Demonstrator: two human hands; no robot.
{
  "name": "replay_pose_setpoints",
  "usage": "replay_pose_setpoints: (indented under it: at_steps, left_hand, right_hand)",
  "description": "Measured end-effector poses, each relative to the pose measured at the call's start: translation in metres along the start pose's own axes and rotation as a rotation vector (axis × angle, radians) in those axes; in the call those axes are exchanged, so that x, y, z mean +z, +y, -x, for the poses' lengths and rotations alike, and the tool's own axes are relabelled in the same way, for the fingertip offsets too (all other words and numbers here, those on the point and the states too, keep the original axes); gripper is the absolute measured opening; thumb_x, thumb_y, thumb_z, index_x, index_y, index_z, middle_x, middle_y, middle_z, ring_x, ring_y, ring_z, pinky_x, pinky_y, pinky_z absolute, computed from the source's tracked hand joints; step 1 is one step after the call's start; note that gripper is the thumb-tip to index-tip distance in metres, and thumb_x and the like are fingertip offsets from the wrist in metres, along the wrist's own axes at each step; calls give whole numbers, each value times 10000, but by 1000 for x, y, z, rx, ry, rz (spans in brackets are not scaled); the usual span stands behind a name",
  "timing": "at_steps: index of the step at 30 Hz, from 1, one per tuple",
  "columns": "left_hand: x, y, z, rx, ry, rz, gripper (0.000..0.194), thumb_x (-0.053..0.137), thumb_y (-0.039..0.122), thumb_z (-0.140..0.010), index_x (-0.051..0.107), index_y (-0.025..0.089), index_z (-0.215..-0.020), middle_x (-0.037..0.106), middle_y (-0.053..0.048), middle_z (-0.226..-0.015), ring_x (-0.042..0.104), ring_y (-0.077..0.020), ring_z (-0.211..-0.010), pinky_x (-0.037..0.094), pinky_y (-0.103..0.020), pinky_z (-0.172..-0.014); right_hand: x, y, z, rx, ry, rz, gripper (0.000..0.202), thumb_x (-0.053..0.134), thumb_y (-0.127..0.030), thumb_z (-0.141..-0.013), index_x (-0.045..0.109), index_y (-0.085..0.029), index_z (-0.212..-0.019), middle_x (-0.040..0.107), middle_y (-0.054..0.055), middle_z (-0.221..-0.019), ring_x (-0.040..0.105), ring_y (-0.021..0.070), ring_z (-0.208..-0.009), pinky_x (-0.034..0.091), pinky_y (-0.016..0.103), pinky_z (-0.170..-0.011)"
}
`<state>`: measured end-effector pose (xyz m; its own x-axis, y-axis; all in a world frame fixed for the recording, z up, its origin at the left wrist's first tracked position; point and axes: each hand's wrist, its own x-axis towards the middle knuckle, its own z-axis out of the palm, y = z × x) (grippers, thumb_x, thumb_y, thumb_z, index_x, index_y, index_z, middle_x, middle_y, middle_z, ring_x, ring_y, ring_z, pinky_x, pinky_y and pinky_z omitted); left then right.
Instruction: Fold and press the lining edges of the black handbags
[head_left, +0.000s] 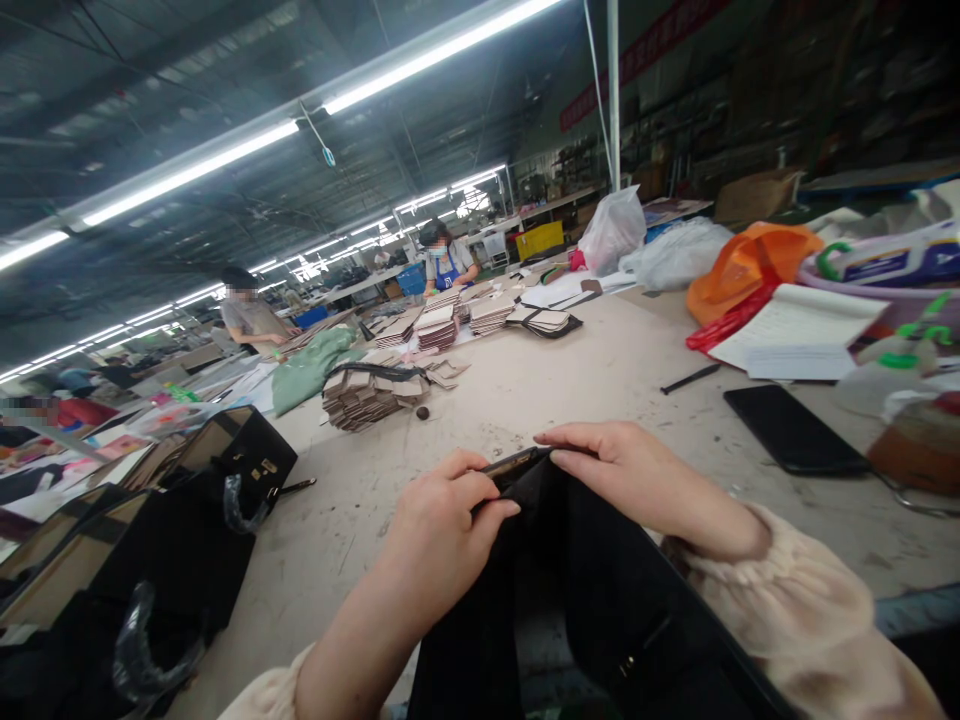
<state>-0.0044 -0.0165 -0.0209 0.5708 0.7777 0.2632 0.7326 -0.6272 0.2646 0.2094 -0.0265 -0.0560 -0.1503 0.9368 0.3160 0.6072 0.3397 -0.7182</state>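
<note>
A black bag piece (630,580) hangs between my hands at the table's near edge, its top rim raised and its lower part reaching out of view. My left hand (442,530) pinches the rim on the left, thumb on the near side and fingers behind. At the right end of that rim, my right hand (637,480) grips the black material between thumb and fingers. A narrow brownish strip (514,462) shows along the rim between them. Small metal bits glint low on the bag's right side.
Black bags (172,530) with plastic-wrapped handles stand left. Stacked brown pieces (367,395) and a green cloth (315,368) lie ahead. A phone (795,428), a notebook (802,330), a bottle (885,375) and an orange bag (750,265) are right. Two people work beyond.
</note>
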Motion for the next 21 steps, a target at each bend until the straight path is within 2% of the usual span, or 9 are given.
replay_pose_setpoints:
  at_steps: [5, 15, 21]
  left_hand:
    - [0, -7, -6, -20, 49, 44, 208, 557, 227, -850, 617, 171, -658, 654, -23, -807, 594, -130, -740, 432, -234, -693]
    - [2, -12, -9, -65, 86, 83, 209, 591, 208, -810, 598, 164, -606, 661, -22, -790, 591, -126, -718, 429, -234, -689]
    - [4, -16, -9, -119, 102, 78, 225, 559, 235, -827, 604, 165, -618, 652, -19, -753, 581, -128, -701, 422, -238, -676]
  right_hand:
    - [2, -3, 0, 7, 1, 29, 315, 481, -228, -856, 674, -211, -1105, 681, 9, -1114, 627, 193, -1039, 473, 331, -946]
    - [9, -9, -1, 9, 73, 45, 308, 478, -204, -852, 690, -225, -1075, 697, 11, -1073, 645, 187, -1002, 489, 309, -920]
    - [8, -6, 0, 10, 47, 13, 306, 527, -283, -836, 683, -216, -1090, 697, 20, -1077, 646, 197, -989, 488, 309, -905]
